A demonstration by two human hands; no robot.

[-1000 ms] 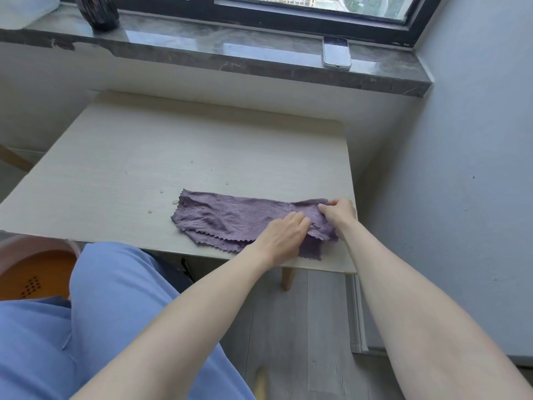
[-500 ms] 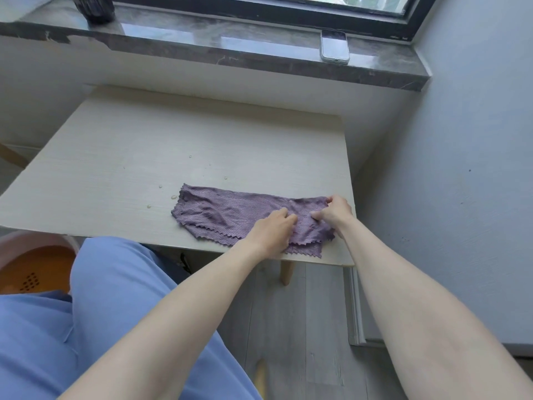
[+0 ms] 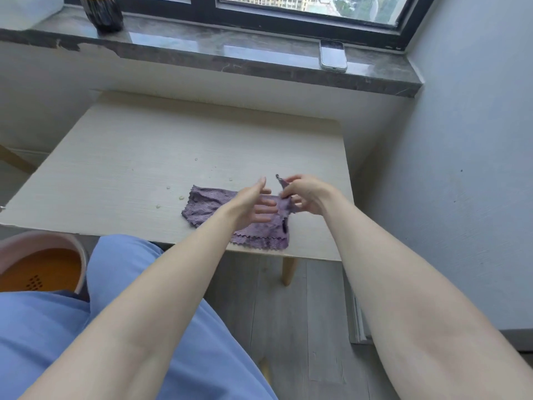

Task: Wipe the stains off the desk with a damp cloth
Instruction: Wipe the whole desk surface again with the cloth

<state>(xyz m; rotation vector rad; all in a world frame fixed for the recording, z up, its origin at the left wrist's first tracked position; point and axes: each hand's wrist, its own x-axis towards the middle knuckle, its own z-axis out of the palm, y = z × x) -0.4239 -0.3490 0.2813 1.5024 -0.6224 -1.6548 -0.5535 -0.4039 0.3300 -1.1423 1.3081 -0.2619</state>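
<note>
A purple cloth (image 3: 207, 204) lies near the front right of the pale wooden desk (image 3: 144, 157). My right hand (image 3: 307, 194) pinches the cloth's right end and holds it lifted off the desk. My left hand (image 3: 251, 204) hovers beside it with straight, spread fingers over the cloth, partly hiding it. Small pale drops (image 3: 181, 197) dot the desk just left of and behind the cloth.
A phone (image 3: 333, 55) and a dark pot (image 3: 101, 13) sit on the stone windowsill behind the desk. A pink basin with an orange insert (image 3: 40, 269) stands at lower left by my blue-clad leg. A grey wall runs close along the desk's right side.
My right hand has lifted the cloth's right end off the desk. My left hand has risen from the cloth and spread its fingers. The cloth now looks shorter and bunched at the right.
</note>
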